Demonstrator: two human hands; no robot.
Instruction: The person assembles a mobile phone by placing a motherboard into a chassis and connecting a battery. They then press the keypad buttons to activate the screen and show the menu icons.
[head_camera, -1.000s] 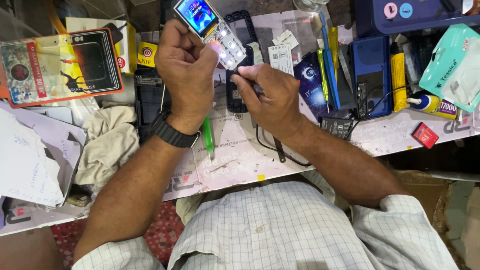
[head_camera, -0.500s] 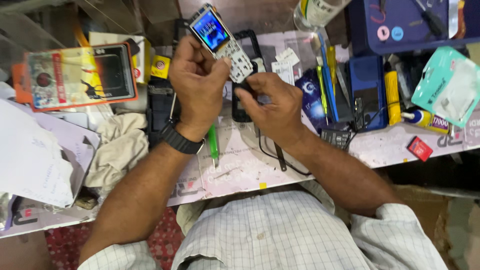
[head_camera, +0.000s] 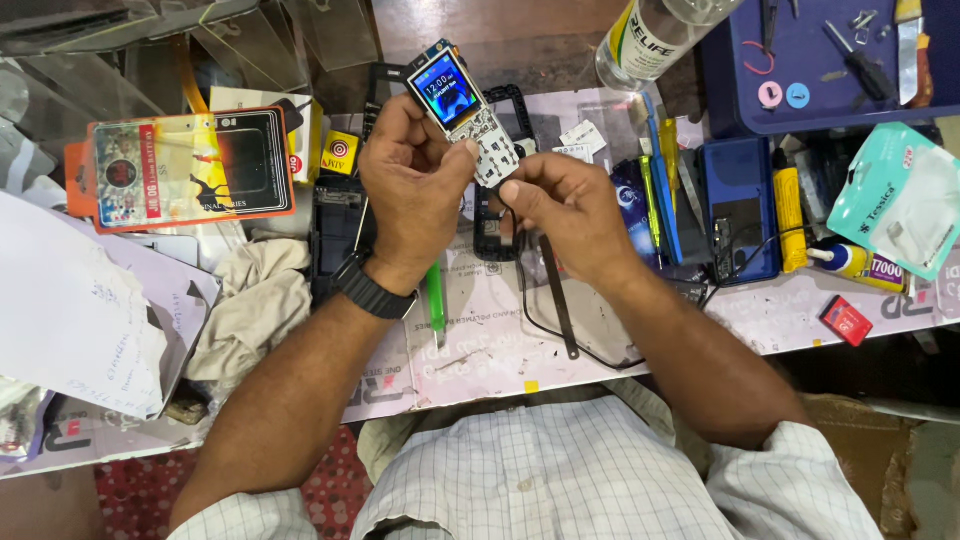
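Note:
My left hand (head_camera: 412, 190) grips a stripped small phone board (head_camera: 462, 112) with a lit blue screen and a bare white keypad, held up above the bench. My right hand (head_camera: 560, 205) pinches the board's lower end, fingertips on the keypad side. A black wristwatch (head_camera: 372, 288) sits on my left wrist. Under my hands lies a black phone housing (head_camera: 492, 235), and a green-handled tool (head_camera: 436, 305) rests below my left wrist.
A red-and-yellow battery pack card (head_camera: 190, 170) lies at left beside a crumpled cloth (head_camera: 255, 305) and papers (head_camera: 70, 310). Right side: a blue phone (head_camera: 740, 210), yellow tubes (head_camera: 793, 220), a teal packet (head_camera: 895, 195), a blue tray with screwdrivers (head_camera: 800, 60), a clear bottle (head_camera: 650, 35), a black cable (head_camera: 560, 310).
The view has shifted so the hands and board sit lower in the frame. Both hands keep hold of the board; the right fingertips have slid closer to its lower end.

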